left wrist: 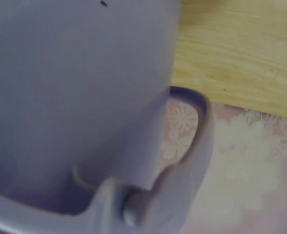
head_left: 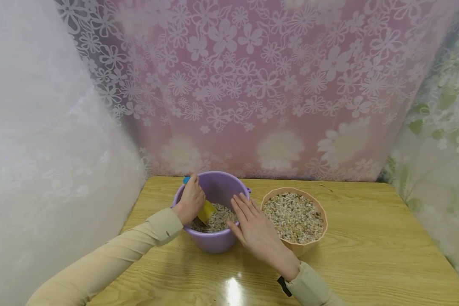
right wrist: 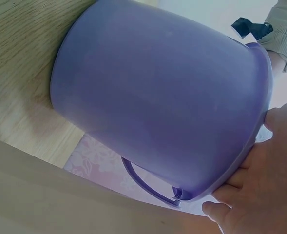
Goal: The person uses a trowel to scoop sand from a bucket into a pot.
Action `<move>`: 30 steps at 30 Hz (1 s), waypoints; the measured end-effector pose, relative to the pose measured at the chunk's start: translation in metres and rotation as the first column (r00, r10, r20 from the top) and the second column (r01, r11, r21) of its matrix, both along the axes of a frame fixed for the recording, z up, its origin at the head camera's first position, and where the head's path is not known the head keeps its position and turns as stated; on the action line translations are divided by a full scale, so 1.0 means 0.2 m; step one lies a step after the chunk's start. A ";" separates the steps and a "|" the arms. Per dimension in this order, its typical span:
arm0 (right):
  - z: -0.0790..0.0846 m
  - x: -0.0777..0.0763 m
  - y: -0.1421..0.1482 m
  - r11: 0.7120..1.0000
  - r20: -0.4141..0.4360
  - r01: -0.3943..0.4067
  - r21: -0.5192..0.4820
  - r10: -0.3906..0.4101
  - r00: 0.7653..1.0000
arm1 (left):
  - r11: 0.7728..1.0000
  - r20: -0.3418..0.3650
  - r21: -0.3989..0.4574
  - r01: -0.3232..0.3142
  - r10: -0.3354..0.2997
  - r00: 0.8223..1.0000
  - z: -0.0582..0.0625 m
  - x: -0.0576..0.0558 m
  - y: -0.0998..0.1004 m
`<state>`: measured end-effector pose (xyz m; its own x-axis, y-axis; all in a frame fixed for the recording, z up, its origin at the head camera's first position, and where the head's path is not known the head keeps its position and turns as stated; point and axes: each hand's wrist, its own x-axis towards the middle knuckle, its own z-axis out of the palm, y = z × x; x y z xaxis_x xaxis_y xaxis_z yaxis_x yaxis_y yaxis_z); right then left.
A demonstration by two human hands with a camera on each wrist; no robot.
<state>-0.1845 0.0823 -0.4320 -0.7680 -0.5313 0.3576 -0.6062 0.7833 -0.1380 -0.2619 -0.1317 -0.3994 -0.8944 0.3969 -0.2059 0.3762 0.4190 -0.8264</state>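
A purple bucket stands on the table, with pale, speckled loose grains inside. My left hand grips a toy shovel with a yellow blade and a blue handle end, its blade down in the grains. On the bucket's right rim rests my right hand, its fingers fairly straight. The right wrist view shows the fingers of that right hand along the rim, beside the bucket's outer wall. In the left wrist view, the bucket's inner wall fills much of the picture; the hand and shovel are out of sight there.
Close to the bucket's right stands a peach-coloured tub, filled near its rim with similar grains. The bucket's purple handle hangs on its far side. A floral curtain borders the back of the wooden table.
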 end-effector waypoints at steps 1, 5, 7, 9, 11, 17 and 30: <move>0.00 0.00 0.00 1.000 0.000 -0.001 -0.002 0.001 1.000 | 1.000 0.000 0.008 0.003 -0.003 1.000 0.00 0.00 0.00; -0.01 0.00 0.00 1.000 -0.014 -0.007 -0.011 0.007 1.000 | 1.000 -0.007 0.026 0.011 -0.010 1.000 -0.01 -0.01 0.00; -0.01 0.00 0.00 1.000 -0.025 -0.009 -0.007 0.009 1.000 | 0.999 -0.005 0.045 0.012 -0.012 1.000 -0.01 -0.01 -0.01; -0.01 0.00 0.00 1.000 -0.026 -0.010 -0.004 0.010 1.000 | 0.997 -0.004 0.077 0.015 -0.015 1.000 -0.02 -0.01 -0.01; -0.01 0.00 0.00 1.000 -0.029 -0.010 0.002 0.010 1.000 | 0.994 0.002 0.112 0.012 -0.012 1.000 -0.04 0.00 -0.01; 0.00 0.00 0.00 1.000 -0.035 -0.025 -0.008 0.025 0.999 | 0.950 0.023 0.311 -0.014 0.007 1.000 -0.08 0.00 -0.01; 0.01 -0.01 0.01 0.999 -0.058 -0.045 0.027 0.046 0.997 | 0.886 0.144 0.450 -0.111 0.050 0.988 -0.11 0.00 0.00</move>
<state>-0.1857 0.0851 -0.4302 -0.7209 -0.5750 0.3869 -0.6478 0.7575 -0.0813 -0.2610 -0.1317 -0.4212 -0.9064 0.4015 -0.1316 0.4120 0.7709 -0.4858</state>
